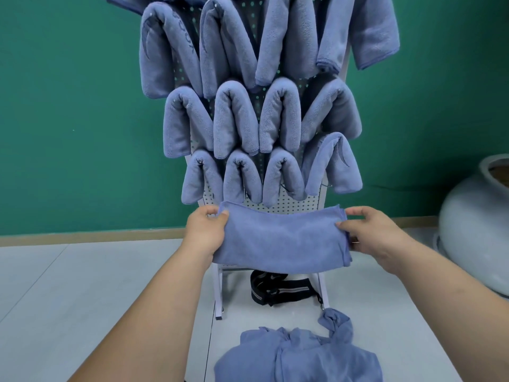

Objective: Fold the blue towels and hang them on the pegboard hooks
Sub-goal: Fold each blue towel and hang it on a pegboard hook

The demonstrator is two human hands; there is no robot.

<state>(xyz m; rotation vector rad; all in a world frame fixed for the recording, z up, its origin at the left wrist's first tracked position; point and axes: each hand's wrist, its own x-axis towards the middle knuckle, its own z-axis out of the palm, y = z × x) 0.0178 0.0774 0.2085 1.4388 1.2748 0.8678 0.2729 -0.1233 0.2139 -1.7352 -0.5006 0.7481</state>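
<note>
**Desk:** Where is the towel sitting for you?

**Operator:** I'm holding the folded towel point(281, 244) up in the air, stretched flat between both hands, just in front of the lower part of the pegboard point(289, 206). My left hand point(205, 232) is pinching its left end, with the thumb lying on the front of the cloth. My right hand point(371, 235) is gripping the right end, with the fingers curling round the edge.

**Desk:** And the board?

**Operator:** I'm seeing the hung towels point(237, 119) draping over it in rows, each one doubled over its hook, and the lowest row is hanging just above the towel I'm holding. I can't make out the hooks themselves under the cloth.

**Desk:** What's lying below?

**Operator:** A loose heap of blue towels point(297, 357) is lying crumpled on the floor point(68, 285), near me and under my arms. A black strap point(283, 290) is lying between the board's white legs. A pale grey pot point(473, 230) is standing off to my right, against the green wall point(68, 106).
</note>
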